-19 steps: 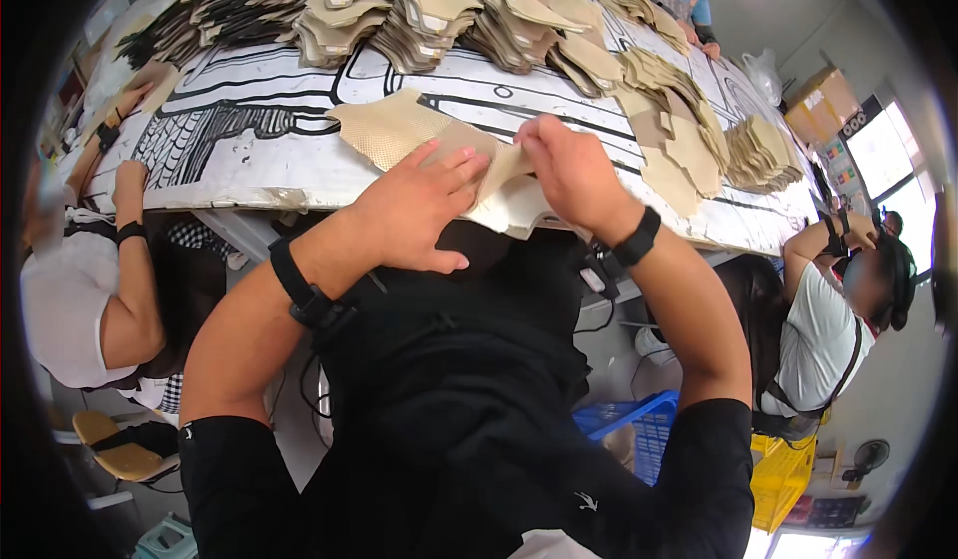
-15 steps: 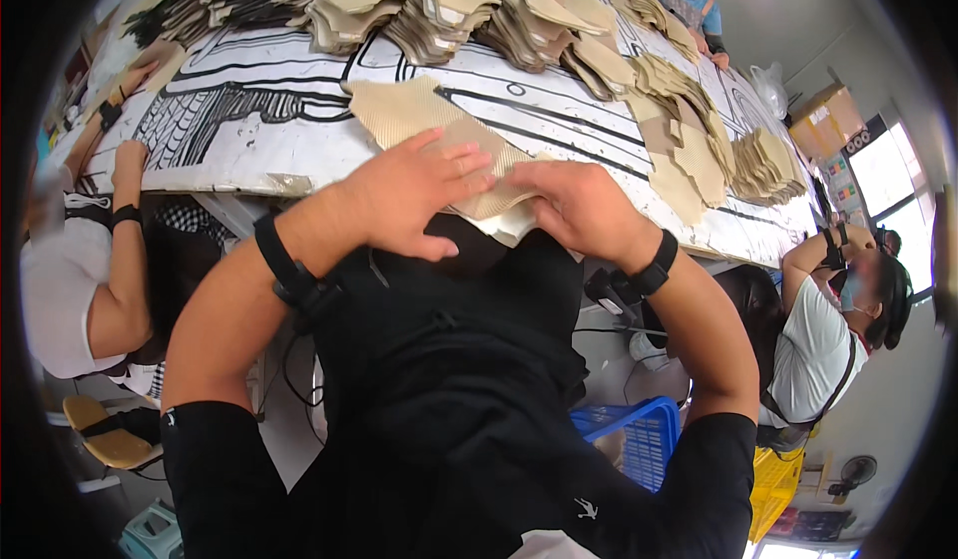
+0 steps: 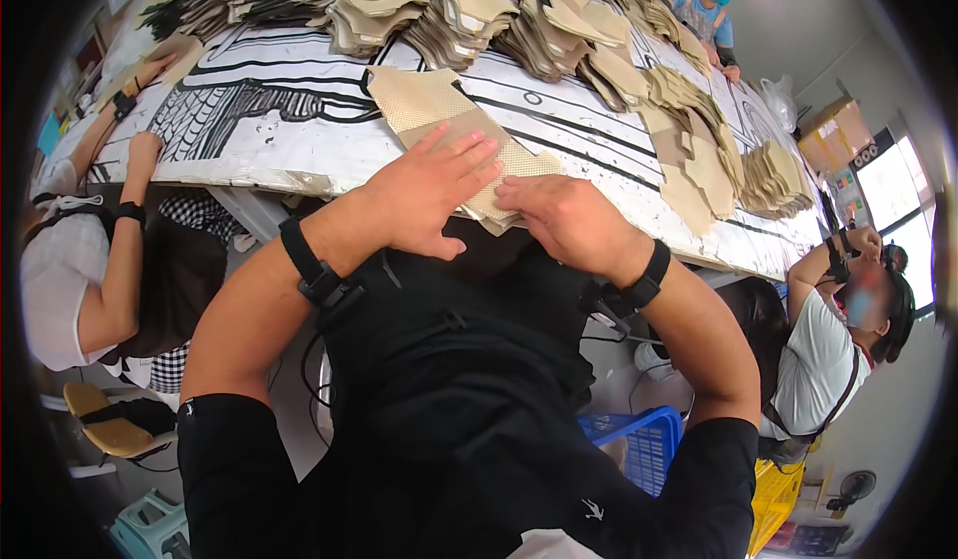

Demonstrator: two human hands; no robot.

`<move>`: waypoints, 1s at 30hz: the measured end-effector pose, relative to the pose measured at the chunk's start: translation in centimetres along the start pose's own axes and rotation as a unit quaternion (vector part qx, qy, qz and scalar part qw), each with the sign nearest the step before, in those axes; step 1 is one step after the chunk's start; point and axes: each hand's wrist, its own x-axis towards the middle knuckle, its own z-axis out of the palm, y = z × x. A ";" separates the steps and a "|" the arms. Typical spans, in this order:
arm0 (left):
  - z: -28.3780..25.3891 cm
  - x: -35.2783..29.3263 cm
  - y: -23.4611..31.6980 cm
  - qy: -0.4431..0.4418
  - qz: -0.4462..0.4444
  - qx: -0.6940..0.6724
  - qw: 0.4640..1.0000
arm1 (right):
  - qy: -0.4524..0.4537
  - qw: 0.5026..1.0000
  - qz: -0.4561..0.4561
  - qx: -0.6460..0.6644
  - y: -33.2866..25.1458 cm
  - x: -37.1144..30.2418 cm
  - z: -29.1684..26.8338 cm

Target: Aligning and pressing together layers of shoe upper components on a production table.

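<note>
A beige fabric piece (image 3: 414, 95) with a dotted mesh surface and a browner band across its middle lies at the table's near edge. My left hand (image 3: 429, 190) rests on it, fingers stretched out and thumb apart, pressing the cloth down. Curled at the right side of the same piece, my right hand (image 3: 574, 222) pinches its near edge between thumb and fingers. Part of the near end is hidden under both hands, and its lowest corner hangs over the table edge.
The white table (image 3: 299, 145) has black drawn lines. Stacks of beige cut pieces (image 3: 459, 15) line its far side, more (image 3: 773, 180) lie at right. Co-workers sit at left (image 3: 75, 289) and right (image 3: 823, 349); another stands at the far right (image 3: 704, 15). A blue basket (image 3: 649, 444) is below.
The near end of the fabric, bent up beside my right hand before, now lies flatter. My left hand stays spread on it. The whole view has shifted slightly.
</note>
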 end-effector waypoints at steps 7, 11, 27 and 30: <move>-0.1 -0.1 0.0 -0.017 0.004 0.028 0.999 | 0.068 0.997 0.015 0.015 -0.5 1.7 -0.1; 0.1 0.1 0.0 -0.023 -0.017 0.016 0.999 | 0.046 0.995 0.079 0.024 -0.4 2.4 -0.2; -0.9 0.4 -0.3 -0.043 -0.037 -0.065 0.996 | 0.097 0.994 -0.028 0.042 0.8 2.9 1.4; -1.4 0.4 -0.5 -0.041 -0.029 -0.107 0.993 | 0.096 0.993 -0.071 -0.003 0.9 3.3 1.8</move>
